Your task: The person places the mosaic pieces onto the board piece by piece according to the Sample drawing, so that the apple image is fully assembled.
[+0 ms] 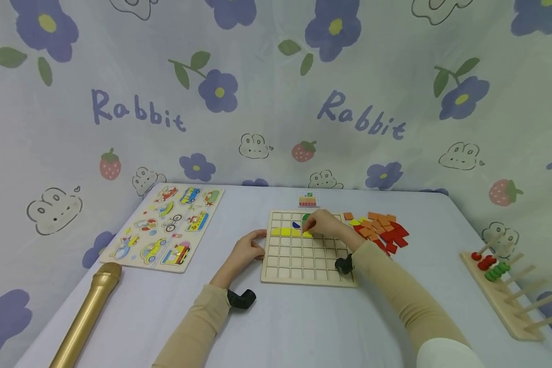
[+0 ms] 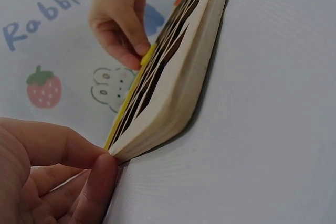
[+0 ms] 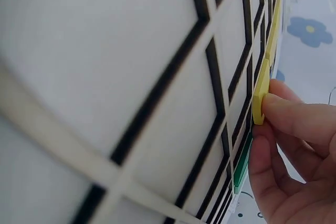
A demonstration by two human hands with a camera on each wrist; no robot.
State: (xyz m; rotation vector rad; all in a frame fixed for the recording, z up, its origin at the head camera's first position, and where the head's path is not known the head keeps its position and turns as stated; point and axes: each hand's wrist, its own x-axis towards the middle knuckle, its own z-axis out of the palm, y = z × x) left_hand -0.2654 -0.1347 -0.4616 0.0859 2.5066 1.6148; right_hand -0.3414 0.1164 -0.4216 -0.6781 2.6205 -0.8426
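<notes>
Yellow tile [image 3: 259,95]: we see the right hand [image 1: 324,223] with its grip clamped on it, at the yellow row's right end, on the wooden grid board [image 1: 285,265], toward the bench's [image 1: 285,327] far edge. Left hand [image 1: 248,249], farther off, touches the board's left side.

Clothed in a plain tan left sleeve [image 1: 198,327] and matching right sleeve [image 1: 402,294], creased in folds near a rounded white covering [image 1: 448,353], with chunky black wrist devices [image 1: 243,299] beside bare left hand [image 1: 245,249] and right hand [image 1: 325,224].
</notes>
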